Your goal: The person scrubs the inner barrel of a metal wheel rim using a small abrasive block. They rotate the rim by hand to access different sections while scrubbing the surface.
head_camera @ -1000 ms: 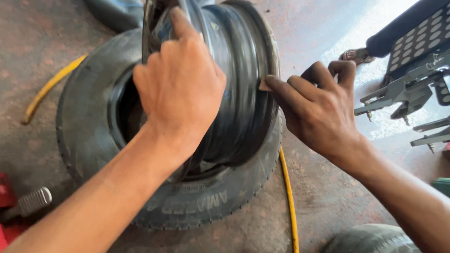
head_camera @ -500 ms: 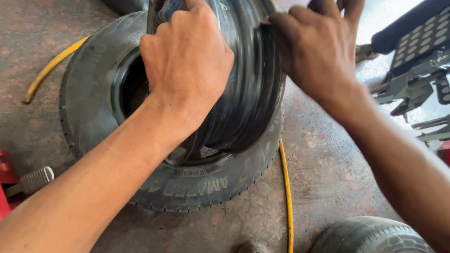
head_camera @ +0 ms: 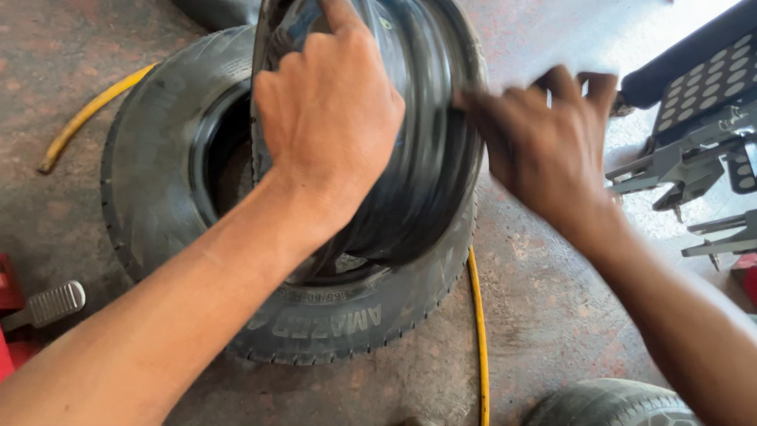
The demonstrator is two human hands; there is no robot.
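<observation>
The left hand (head_camera: 331, 118) grips the top of the black rim (head_camera: 426, 158), which stands upright on the tyre (head_camera: 158, 181) lying flat. The right hand (head_camera: 544, 146), blurred, fingers curled, touches the rim's edge.

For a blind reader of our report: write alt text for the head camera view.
A person's left hand grips a black steel wheel rim stood on edge on a tyre lying flat on a stained concrete floor, while the blurred right hand touches the rim's edge. A yellow hose runs under the tyre.
</observation>
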